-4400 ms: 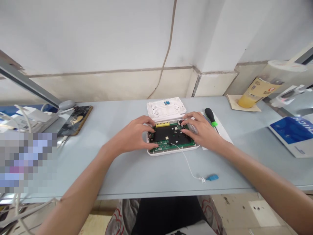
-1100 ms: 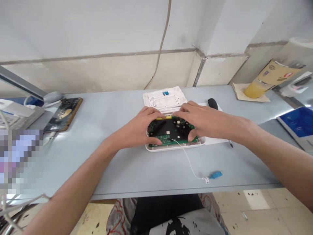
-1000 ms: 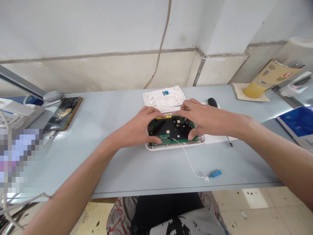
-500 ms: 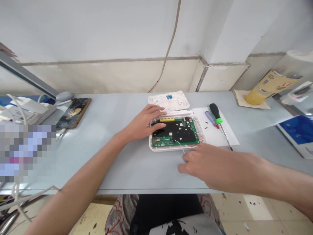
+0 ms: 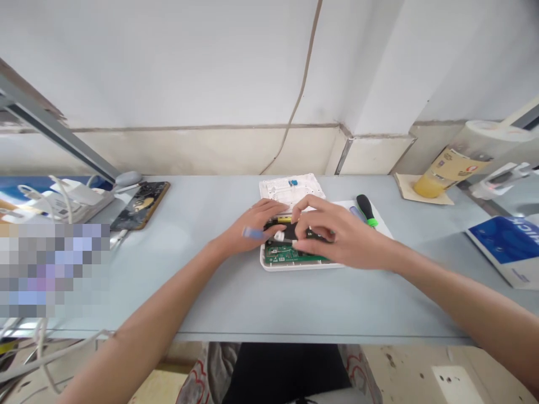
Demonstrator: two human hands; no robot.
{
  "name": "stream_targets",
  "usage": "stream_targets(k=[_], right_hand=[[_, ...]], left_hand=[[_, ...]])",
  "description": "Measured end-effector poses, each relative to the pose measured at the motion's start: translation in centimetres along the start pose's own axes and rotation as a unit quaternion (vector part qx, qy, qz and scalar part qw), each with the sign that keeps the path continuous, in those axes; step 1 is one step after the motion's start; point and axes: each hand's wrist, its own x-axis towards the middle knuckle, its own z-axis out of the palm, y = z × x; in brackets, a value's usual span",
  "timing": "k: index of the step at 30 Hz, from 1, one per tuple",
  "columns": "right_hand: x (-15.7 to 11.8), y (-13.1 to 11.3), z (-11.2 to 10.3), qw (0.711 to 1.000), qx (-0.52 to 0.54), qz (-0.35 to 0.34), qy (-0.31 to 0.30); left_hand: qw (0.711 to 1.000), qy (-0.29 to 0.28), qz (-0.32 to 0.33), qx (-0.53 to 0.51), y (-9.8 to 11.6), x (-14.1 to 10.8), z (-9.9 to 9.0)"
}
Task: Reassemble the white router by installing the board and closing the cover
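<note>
An opened white router case [image 5: 303,269] lies on the table with a green circuit board [image 5: 283,253] in it, partly under a black plate. My left hand [image 5: 248,227] rests at the case's left end, fingers stretched over its far edge and thumb over the board. Above the board's right side is my right hand [image 5: 332,230], fingers curled and thumb near them; whatever they pinch is too thin or hidden to make out. Beside my left thumb is a small white piece [image 5: 278,235], along with a bluish motion-smeared streak [image 5: 253,232]. Behind the case lies its white cover [image 5: 290,188].
A screwdriver with a black and green handle [image 5: 366,210] and one with a blue handle [image 5: 357,213] lie right of the case on white paper [image 5: 382,225]. A cup of yellow drink [image 5: 433,179] and a blue box [image 5: 505,238] stand right. A dark phone [image 5: 145,205] lies left.
My right hand has moved from the near side of the case up over the board. The thin white wire it pinched no longer shows clearly. My left hand stays in place; the camera view has shifted slightly.
</note>
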Motion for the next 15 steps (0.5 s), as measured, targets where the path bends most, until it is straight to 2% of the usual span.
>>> stream_targets(k=[3,6,9,12,15], right_hand=[[0.9,2.0,-0.4,0.979,0.177,0.062,0.075],[1.5,3.9,-0.3,0.93,0.323,0.106,0.141],[2.0,5.1,-0.4,0.883,0.411,0.127,0.19],[2.1,5.4,-0.5,0.843,0.481,0.145,0.193],[2.1,5.0,-0.5,0.828,0.51,0.152,0.178]], left_hand=[[1.0,0.004,-0.006,0.009,-0.1,-0.1,0.0],[1.0,0.002,-0.007,0.009,-0.1,-0.2,-0.1],[1.0,0.002,-0.002,0.007,0.0,-0.3,-0.2],[1.0,0.002,-0.002,0.01,0.1,-0.3,-0.2],[1.0,0.006,0.0,0.008,0.2,-0.3,-0.2]])
